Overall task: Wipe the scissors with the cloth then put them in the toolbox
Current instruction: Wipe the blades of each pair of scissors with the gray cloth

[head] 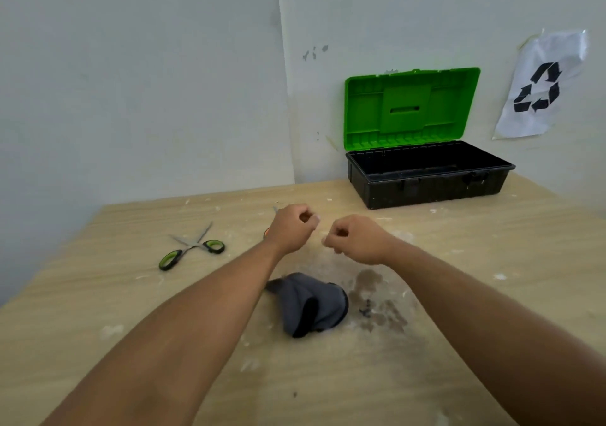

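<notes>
Scissors (193, 246) with green-and-black handles lie on the wooden table (131, 294) at the left, blades spread apart. A crumpled grey cloth (310, 304) lies near the middle, between my forearms. The black toolbox (426, 179) stands at the back right with its green lid (411, 107) raised against the wall; its inside looks dark and bare. My left hand (292, 229) and my right hand (357, 238) hover close together beyond the cloth, both with fingers curled and holding nothing. An orange bit and a metal tip (275, 209) peek out from behind my left hand.
The table sits in a room corner, with walls behind and to the right. A paper with a recycling sign (541, 88) is taped to the right wall. A dark stain (373, 304) and pale flecks mark the tabletop right of the cloth.
</notes>
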The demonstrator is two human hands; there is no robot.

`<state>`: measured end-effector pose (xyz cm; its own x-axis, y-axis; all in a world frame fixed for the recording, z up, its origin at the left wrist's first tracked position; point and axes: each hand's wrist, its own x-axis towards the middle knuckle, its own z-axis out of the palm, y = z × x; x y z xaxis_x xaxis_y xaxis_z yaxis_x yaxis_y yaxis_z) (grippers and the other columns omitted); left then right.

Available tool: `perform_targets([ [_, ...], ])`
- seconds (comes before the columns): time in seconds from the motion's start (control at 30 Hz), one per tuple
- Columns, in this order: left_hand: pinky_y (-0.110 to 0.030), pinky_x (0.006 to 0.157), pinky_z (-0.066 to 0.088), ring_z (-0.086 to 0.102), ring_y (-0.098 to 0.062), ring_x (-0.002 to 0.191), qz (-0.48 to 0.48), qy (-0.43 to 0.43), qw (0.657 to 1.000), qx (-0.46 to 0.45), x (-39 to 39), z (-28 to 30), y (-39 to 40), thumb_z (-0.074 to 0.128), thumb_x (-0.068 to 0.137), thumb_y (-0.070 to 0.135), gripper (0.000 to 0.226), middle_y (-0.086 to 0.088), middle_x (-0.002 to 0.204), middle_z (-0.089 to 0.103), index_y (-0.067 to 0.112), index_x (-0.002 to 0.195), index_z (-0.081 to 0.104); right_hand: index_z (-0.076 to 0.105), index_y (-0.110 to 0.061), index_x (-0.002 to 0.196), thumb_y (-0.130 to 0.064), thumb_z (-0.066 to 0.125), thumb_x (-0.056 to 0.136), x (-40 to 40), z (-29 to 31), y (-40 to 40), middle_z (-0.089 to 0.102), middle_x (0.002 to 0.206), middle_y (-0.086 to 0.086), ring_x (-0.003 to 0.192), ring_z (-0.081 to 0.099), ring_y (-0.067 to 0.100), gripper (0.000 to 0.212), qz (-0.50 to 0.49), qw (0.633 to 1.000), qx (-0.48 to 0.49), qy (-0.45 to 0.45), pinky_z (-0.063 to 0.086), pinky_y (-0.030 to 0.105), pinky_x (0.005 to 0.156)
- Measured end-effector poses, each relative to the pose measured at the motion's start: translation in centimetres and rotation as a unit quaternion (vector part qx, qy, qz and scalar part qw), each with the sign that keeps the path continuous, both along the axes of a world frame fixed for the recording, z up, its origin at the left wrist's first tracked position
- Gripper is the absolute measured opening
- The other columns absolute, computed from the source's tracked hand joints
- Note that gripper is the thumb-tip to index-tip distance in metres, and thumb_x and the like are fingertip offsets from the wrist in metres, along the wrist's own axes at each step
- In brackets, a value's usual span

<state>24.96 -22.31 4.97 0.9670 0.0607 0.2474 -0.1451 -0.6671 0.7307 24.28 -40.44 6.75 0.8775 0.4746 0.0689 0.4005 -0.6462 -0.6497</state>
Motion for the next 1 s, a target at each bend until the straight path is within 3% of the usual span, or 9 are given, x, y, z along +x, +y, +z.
perform_targets([
  [0.07,-0.02,0.058,0.042,0.06,-0.008,0.065,0.021,0.023,0.999,0.009,-2.0,-0.3,1.7,0.061,0.091,0.025,0.016,0.006,0.075,0.069,0.02,0.078,0.069,0.072,-0.017,0.078,-0.047,0.064,0.09,-1.7,-0.5,1.3,0.071,0.075,-0.005,0.068,0.062,0.011,0.034,0.026,0.999,-0.007,0.043,0.047,0.026,0.062],
  [0.13,-0.019,0.056,0.043,0.058,-0.008,0.063,0.011,0.074,0.997,0.003,-3.9,-0.3,3.1,0.06,0.091,0.018,0.014,0.004,0.08,0.07,0.019,0.084,0.072,0.073,-0.015,0.078,-0.061,0.063,0.083,-3.2,-0.7,2.5,0.071,0.076,-0.004,0.068,0.061,0.012,0.047,0.042,0.997,-0.02,0.054,0.046,0.026,0.063],
  [0.2,-0.021,0.059,0.047,0.062,-0.013,0.068,-0.016,0.122,0.992,0.0,-5.7,-0.2,4.3,0.054,0.09,0.007,0.022,0.001,0.082,0.071,0.017,0.091,0.073,0.072,-0.017,0.077,-0.076,0.063,0.07,-4.7,-0.6,3.5,0.067,0.073,-0.006,0.065,0.057,0.009,0.06,0.046,0.998,-0.035,0.025,0.044,0.027,0.061],
  [0.33,-0.022,0.071,0.049,0.066,-0.013,0.083,-0.1,0.165,0.981,-0.028,-9.1,0.0,6.2,0.045,0.084,-0.01,0.037,-0.011,0.099,0.075,0.007,0.099,0.074,0.063,-0.031,0.08,-0.086,0.063,0.057,-7.3,-0.3,5.5,0.06,0.078,-0.01,0.072,0.055,0.006,0.06,0.061,0.991,-0.079,-0.087,0.042,0.027,0.058],
  [0.47,-0.022,0.084,0.052,0.067,-0.009,0.094,-0.178,0.148,0.973,0.012,-11.1,-0.5,7.6,0.059,0.085,-0.006,0.034,-0.003,0.107,0.075,0.015,0.108,0.074,0.071,-0.021,0.088,-0.053,0.074,0.072,-8.2,0.1,6.8,0.069,0.084,-0.001,0.079,0.063,0.017,0.036,0.051,0.98,-0.168,-0.093,0.057,0.038,0.07],
  [0.57,-0.022,0.086,0.052,0.067,-0.004,0.093,-0.174,0.102,0.978,0.054,-11.5,-1.1,7.8,0.075,0.083,0.01,0.023,0.005,0.099,0.076,0.025,0.1,0.076,0.079,-0.02,0.082,-0.032,0.076,0.074,-8.0,0.6,6.4,0.075,0.079,-0.001,0.077,0.066,0.014,0.014,0.048,0.991,-0.12,-0.016,0.058,0.033,0.07],
  [0.73,-0.032,0.096,0.051,0.069,-0.014,0.102,-0.142,0.007,0.984,-0.105,-11.7,-0.2,7.3,0.074,0.088,0.013,0.015,-0.002,0.1,0.077,0.012,0.102,0.078,0.075,-0.023,0.076,-0.03,0.072,0.071,-7.6,2.0,5.3,0.071,0.072,-0.005,0.066,0.062,0.009,0.009,0.01,0.999,-0.015,0.029,0.049,0.025,0.055],
  [0.93,-0.035,0.081,0.054,0.066,-0.022,0.085,-0.152,-0.038,0.969,-0.192,-10.1,2.8,5.3,0.067,0.091,0.0,0.011,-0.021,0.094,0.073,-0.004,0.101,0.071,0.054,-0.018,0.075,-0.022,0.071,0.079,-7.2,2.3,4.8,0.058,0.073,0.004,0.069,0.054,0.018,0.017,-0.004,0.986,0.128,0.105,0.043,0.031,0.06],
  [1.0,-0.027,0.072,0.052,0.064,-0.013,0.077,-0.127,-0.025,0.973,-0.192,-9.1,3.0,5.2,0.068,0.093,0.01,0.01,-0.011,0.084,0.072,0.001,0.096,0.072,0.054,-0.012,0.079,-0.015,0.064,0.084,-6.9,2.3,4.6,0.061,0.08,0.013,0.073,0.061,0.026,0.011,-0.025,0.972,0.176,0.155,0.048,0.037,0.065],
])
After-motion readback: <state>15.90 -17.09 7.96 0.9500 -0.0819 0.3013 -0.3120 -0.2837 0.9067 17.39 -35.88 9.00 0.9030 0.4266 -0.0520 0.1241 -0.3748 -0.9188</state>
